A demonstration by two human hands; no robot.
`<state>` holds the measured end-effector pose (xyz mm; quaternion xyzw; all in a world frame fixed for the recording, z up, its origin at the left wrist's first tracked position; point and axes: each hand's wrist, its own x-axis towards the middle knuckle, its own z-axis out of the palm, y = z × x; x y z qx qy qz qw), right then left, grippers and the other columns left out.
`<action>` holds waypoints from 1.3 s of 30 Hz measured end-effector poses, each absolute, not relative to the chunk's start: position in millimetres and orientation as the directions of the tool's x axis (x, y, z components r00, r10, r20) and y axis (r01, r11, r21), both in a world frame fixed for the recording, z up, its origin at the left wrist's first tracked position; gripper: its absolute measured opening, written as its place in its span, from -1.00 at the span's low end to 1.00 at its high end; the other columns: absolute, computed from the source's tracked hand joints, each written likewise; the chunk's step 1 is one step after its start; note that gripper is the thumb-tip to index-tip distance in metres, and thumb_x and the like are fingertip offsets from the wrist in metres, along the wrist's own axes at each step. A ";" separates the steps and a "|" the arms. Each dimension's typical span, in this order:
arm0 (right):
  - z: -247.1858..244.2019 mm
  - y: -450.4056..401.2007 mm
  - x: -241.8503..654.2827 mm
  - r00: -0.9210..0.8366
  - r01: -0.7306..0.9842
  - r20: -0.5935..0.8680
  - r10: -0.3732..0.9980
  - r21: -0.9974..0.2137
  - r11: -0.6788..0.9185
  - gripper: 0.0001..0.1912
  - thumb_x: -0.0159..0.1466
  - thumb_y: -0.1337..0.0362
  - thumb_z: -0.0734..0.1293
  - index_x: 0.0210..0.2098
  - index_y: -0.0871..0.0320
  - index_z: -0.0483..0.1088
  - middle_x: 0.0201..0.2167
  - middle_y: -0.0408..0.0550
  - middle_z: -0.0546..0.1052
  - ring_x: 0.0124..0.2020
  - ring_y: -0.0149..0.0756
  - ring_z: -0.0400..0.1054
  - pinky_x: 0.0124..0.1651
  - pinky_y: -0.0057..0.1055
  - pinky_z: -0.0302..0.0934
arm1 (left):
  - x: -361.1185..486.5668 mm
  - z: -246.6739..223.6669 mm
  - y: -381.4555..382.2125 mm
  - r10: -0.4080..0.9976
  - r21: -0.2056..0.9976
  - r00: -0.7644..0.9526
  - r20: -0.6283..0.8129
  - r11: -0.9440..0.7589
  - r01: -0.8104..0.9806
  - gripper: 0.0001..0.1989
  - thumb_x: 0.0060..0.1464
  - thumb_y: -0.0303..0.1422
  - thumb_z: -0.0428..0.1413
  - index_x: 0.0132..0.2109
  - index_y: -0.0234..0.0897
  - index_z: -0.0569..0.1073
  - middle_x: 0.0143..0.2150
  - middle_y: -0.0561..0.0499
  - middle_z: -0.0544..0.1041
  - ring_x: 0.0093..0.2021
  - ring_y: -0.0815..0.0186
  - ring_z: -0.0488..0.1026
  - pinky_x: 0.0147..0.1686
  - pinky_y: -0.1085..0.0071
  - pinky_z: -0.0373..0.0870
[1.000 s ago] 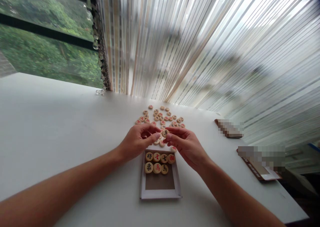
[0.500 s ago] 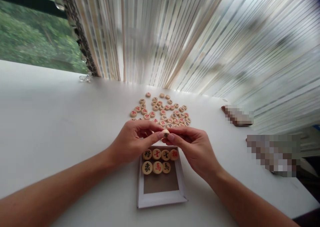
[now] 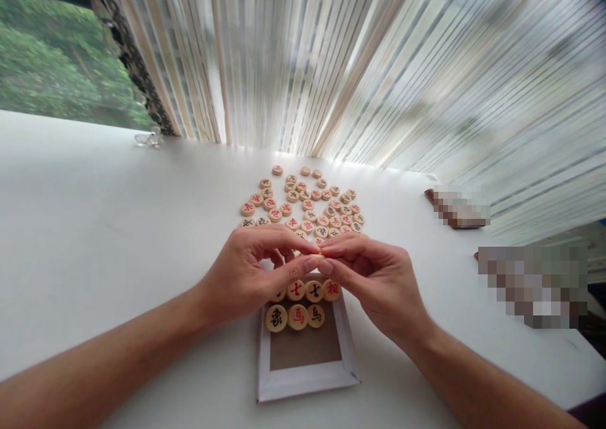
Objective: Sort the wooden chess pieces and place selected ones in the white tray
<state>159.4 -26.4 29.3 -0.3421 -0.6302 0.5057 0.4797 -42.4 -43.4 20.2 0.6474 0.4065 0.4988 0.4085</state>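
Between the fingertips of my left hand (image 3: 267, 262) and my right hand (image 3: 367, 265) is a round wooden xiangqi piece (image 3: 316, 258), mostly covered, its face not readable now. Both hands pinch it just above the far edge of a shallow white box (image 3: 310, 388) with a brown bottom. Two rows of pieces lie in the box. The back row has a red piece (image 3: 296, 289), a black piece (image 3: 314, 291) and a red piece (image 3: 332, 289), plus one partly behind my left thumb. In the front row are a black piece (image 3: 276, 318), a red horse (image 3: 298, 317) and a black horse (image 3: 315, 316).
Beyond my hands many loose xiangqi pieces (image 3: 307, 205) are scattered on the white table (image 3: 142, 227). A striped string curtain (image 3: 284, 69) hangs along the far edge. Two blurred brown-edged objects (image 3: 466, 224) (image 3: 530, 290) lie to the right. Small clear ornaments (image 3: 148, 139) rest at the far left.
The piece between my fingers has turned, so its black character no longer shows. My left hand covers more of the back-left piece in the box. The view has shifted slightly.
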 end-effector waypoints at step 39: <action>26.3 -26.1 163.5 -0.311 -0.086 0.104 0.945 -0.993 0.081 -0.65 -0.04 0.29 0.73 -0.24 0.10 0.73 -0.40 -0.03 0.72 -0.47 -0.29 0.59 -0.45 -0.48 0.54 | -43.6 14.0 -41.6 0.951 0.976 0.220 0.219 -0.217 -0.035 -0.70 0.06 -0.37 0.43 -0.02 -0.21 0.74 -0.17 -0.07 0.77 -0.20 0.15 0.71 -0.18 0.34 0.68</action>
